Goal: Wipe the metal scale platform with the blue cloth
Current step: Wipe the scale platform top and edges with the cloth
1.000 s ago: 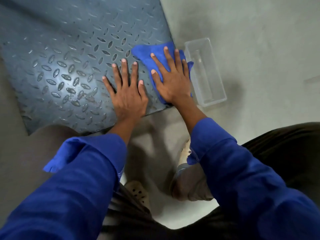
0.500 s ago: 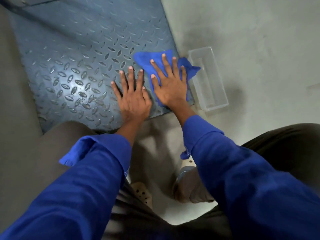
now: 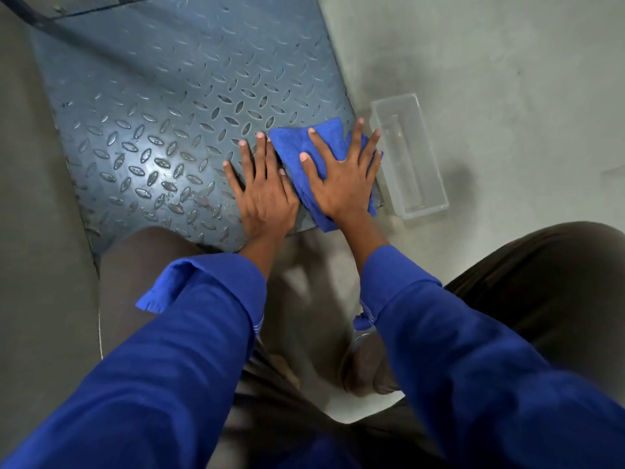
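The metal scale platform [image 3: 162, 123] is a dark grey tread plate lying on the floor in front of me. A blue cloth [image 3: 291, 147] lies on its near right corner and hangs slightly over the near edge. My right hand [image 3: 341, 177] presses flat on the cloth with the fingers spread, and the fingertips reach the plate's right edge. My left hand [image 3: 263, 194] rests flat and bare on the plate just left of the cloth, its index finger touching the cloth's edge.
A clear plastic container [image 3: 411, 157] stands on the concrete floor right beside the plate's right edge. A black cable [image 3: 44, 22] crosses the far left corner. My knees and a shoe [image 3: 365, 367] are below the hands.
My right hand has slid the cloth a little toward the near right corner, so it now overhangs the near edge. The left hand stays flat beside it. The view shifted, showing more of the plate.
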### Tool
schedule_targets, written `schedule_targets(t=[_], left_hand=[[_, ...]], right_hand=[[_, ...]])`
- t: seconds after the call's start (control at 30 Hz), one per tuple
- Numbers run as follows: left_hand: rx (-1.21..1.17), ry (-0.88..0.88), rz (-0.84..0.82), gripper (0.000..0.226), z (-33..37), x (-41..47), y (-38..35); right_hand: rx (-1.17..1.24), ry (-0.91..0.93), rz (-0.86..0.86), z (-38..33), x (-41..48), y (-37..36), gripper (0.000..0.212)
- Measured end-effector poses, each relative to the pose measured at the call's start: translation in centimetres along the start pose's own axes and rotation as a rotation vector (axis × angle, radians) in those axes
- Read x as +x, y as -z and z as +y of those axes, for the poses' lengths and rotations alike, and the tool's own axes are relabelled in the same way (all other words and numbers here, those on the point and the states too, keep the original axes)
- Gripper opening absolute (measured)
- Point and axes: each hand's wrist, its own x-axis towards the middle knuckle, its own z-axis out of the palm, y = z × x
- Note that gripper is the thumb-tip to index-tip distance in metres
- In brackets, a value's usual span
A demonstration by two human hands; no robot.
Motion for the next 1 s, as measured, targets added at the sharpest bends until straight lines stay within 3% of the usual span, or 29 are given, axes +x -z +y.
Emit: schedule_targets(t=[0.2, 0.3, 0.4, 0.47, 0.6, 0.77, 1.0], left_hand=[[-0.052, 0.002, -0.004, 0.056, 0.0, 0.2, 0.0], [-0.082, -0.010, 0.000, 0.057, 0.0, 0.4, 0.1], [-0.286, 0.035, 0.157, 0.052, 0.5, 0.5, 1.0], [-0.378, -0.059, 0.223, 0.047, 0.9, 1.2, 1.9], [-0.266, -0.325, 0.054, 0.053, 1.6, 4.9, 3.1], [-0.064, -0.300, -0.294, 0.073, 2.7, 8.3, 3.1], [-0.334, -0.344, -0.406, 0.028, 3.5, 10.2, 2.1]], right_hand=[[0.198, 0.147, 0.176, 0.4, 0.4, -0.7, 0.051], [0.205, 0.072, 0.235, 0.6, -0.3, 0.2, 0.051], [0.260, 0.006, 0.226, 1.3, -1.9, 0.9, 0.052], [0.292, -0.027, 0.262, 2.3, -3.6, 1.3, 0.048], [0.257, -0.081, 0.300, 3.0, -5.9, 1.8, 0.043], [0.349, -0.237, 0.277, 2.7, -6.9, 1.8, 0.040], [0.386, -0.234, 0.072, 3.0, -5.0, 1.6, 0.058]])
